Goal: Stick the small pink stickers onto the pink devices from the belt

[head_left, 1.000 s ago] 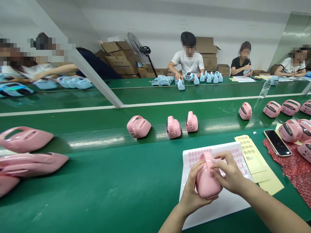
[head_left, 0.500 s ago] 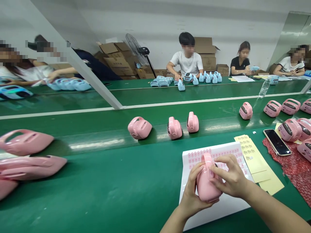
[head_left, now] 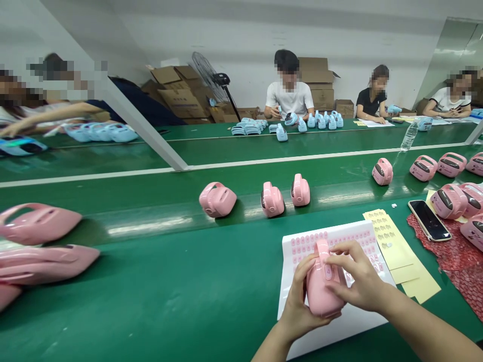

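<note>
My left hand (head_left: 298, 299) wraps round a pink plastic casing with a carry handle (head_left: 323, 296), holding it up above a white sheet of pink stickers (head_left: 302, 342). A small oval pink sticker (head_left: 328, 272) with a mark on it sits on the casing's near side, below the handle. The fingers of my right hand (head_left: 360, 276) are bent against the casing: the index fingertip is at the sticker's upper end and the thumb lies lower on the right side. My right hand partly hides the dark panel side and part of the sheet.
Several pink casings (head_left: 218, 199) stand along the green bench, more at far left and right. Right of the sheet lie yellow sticker sheets (head_left: 400, 256), a phone (head_left: 429, 220) and red bubble wrap (head_left: 460, 261). A water bottle (head_left: 409, 136) stands beyond; co-workers sit opposite with blue casings (head_left: 320, 120).
My right index finger has shifted slightly up off the oval sticker, so more of it shows. The casing stays in my left hand. Across the bench, co-workers have moved their arms.
</note>
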Demonstrator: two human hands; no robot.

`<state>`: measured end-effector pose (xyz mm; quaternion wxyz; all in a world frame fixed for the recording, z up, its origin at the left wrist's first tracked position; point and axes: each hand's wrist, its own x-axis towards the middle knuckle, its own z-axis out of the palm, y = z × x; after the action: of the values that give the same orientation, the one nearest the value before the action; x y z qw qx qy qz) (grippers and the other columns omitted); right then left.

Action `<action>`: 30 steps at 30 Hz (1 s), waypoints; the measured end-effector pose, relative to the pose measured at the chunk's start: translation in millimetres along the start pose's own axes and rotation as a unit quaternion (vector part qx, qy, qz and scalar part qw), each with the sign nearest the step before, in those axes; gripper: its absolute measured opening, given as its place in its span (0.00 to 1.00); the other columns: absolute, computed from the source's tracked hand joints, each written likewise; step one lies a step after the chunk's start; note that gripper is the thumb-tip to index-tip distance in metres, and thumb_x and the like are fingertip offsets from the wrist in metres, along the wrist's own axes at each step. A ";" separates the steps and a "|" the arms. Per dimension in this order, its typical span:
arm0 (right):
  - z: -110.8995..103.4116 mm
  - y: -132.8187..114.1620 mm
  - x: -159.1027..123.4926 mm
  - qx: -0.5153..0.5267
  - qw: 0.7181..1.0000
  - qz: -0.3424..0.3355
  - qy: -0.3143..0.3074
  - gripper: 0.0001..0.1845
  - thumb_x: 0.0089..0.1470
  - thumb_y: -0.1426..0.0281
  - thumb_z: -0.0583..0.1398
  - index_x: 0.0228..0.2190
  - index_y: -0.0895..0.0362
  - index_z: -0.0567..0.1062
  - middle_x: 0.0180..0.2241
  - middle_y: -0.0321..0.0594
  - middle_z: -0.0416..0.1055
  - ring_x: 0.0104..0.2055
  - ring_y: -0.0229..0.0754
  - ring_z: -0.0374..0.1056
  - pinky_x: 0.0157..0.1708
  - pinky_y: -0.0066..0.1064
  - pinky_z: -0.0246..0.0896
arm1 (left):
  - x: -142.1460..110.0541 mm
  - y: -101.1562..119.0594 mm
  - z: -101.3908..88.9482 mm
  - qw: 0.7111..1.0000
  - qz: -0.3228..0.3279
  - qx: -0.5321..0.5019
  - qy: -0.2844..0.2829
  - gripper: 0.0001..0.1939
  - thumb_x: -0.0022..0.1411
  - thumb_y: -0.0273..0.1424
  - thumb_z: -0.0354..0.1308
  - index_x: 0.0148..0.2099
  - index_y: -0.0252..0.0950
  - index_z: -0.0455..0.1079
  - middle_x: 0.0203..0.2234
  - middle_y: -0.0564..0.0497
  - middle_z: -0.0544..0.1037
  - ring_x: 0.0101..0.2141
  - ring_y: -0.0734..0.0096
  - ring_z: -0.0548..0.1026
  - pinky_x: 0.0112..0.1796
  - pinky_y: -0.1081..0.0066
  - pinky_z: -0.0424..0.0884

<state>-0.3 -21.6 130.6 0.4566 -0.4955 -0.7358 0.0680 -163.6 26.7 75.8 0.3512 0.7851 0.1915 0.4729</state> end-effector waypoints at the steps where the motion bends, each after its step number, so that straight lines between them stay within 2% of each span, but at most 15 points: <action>1: 0.3 -0.4 -0.3 0.029 0.999 0.024 -0.010 0.23 0.48 0.69 0.59 0.47 0.52 0.63 0.42 0.44 0.62 0.44 0.45 0.62 0.42 0.38 0.63 | 0.2 0.2 0.1 1.000 0.001 -0.002 0.001 0.45 0.44 0.41 0.65 0.61 0.45 0.47 0.51 0.42 0.62 0.51 0.50 0.64 0.47 0.51 0.65; 5: 2.6 -2.0 0.3 0.119 0.987 0.099 -0.047 0.35 0.44 0.68 0.60 0.53 0.51 0.54 0.48 0.46 0.57 0.51 0.47 0.58 0.49 0.40 0.60 | 1.4 1.4 0.0 1.000 0.006 -0.014 0.001 0.45 0.43 0.40 0.66 0.60 0.45 0.47 0.51 0.42 0.62 0.51 0.50 0.64 0.47 0.51 0.66; 10: 0.2 -2.2 2.8 0.131 0.981 0.106 -0.091 0.41 0.42 0.67 0.62 0.55 0.50 0.50 0.55 0.46 0.51 0.58 0.50 0.50 0.54 0.44 0.55 | 0.1 1.7 -0.3 1.000 0.003 -0.026 -0.007 0.49 0.39 0.38 0.68 0.61 0.46 0.47 0.52 0.41 0.61 0.51 0.47 0.64 0.47 0.48 0.65; 13: -6.0 -4.0 3.6 0.085 0.989 0.072 -0.093 0.34 0.44 0.68 0.61 0.52 0.50 0.57 0.53 0.45 0.53 0.56 0.49 0.52 0.52 0.43 0.56 | -0.5 1.4 0.2 1.000 0.010 -0.017 -0.003 0.49 0.38 0.38 0.69 0.60 0.46 0.47 0.51 0.41 0.62 0.51 0.47 0.64 0.47 0.48 0.65; 18: -10.6 -10.5 1.3 -0.048 0.999 -0.022 0.009 0.16 0.48 0.72 0.59 0.41 0.53 0.68 0.45 0.45 0.62 0.49 0.48 0.57 0.47 0.42 0.58 | 0.8 2.2 0.9 1.000 0.013 -0.009 0.007 0.50 0.37 0.36 0.69 0.60 0.47 0.48 0.50 0.42 0.63 0.50 0.47 0.66 0.46 0.49 0.66; 21: -8.0 -13.1 -1.1 -0.059 0.997 -0.025 0.031 0.12 0.49 0.73 0.58 0.39 0.54 0.69 0.41 0.45 0.64 0.45 0.46 0.59 0.44 0.40 0.60 | 0.7 2.6 0.9 1.000 0.009 -0.006 0.001 0.50 0.37 0.35 0.69 0.60 0.47 0.47 0.50 0.42 0.63 0.50 0.47 0.65 0.45 0.49 0.66; 24: -5.2 -14.5 -2.8 -0.027 0.999 0.008 0.029 0.11 0.49 0.73 0.57 0.38 0.53 0.70 0.39 0.44 0.65 0.43 0.46 0.60 0.43 0.40 0.61 | -1.2 2.4 0.8 1.000 -0.008 0.004 -0.004 0.51 0.36 0.33 0.70 0.60 0.48 0.46 0.51 0.42 0.62 0.51 0.47 0.65 0.46 0.48 0.66; 27: -5.3 -14.9 -1.6 0.063 0.994 0.090 0.021 0.07 0.50 0.73 0.57 0.33 0.52 0.71 0.37 0.42 0.65 0.42 0.44 0.63 0.41 0.39 0.62 | -3.6 1.4 1.1 1.000 -0.017 -0.001 -0.013 0.52 0.35 0.34 0.70 0.60 0.49 0.46 0.51 0.43 0.62 0.51 0.46 0.64 0.46 0.48 0.65; 30: -8.5 -13.6 4.0 0.197 0.960 0.198 -0.002 0.04 0.50 0.70 0.57 0.26 0.53 0.72 0.34 0.40 0.65 0.40 0.43 0.65 0.40 0.37 0.63 | -5.6 -0.2 1.8 0.999 -0.035 -0.026 -0.019 0.51 0.36 0.37 0.70 0.60 0.48 0.47 0.52 0.42 0.62 0.51 0.45 0.65 0.46 0.48 0.66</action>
<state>-3.5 -28.2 145.4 0.5208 -0.5314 -0.5961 0.3018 -164.8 22.6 71.7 0.3914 0.7773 0.2002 0.4500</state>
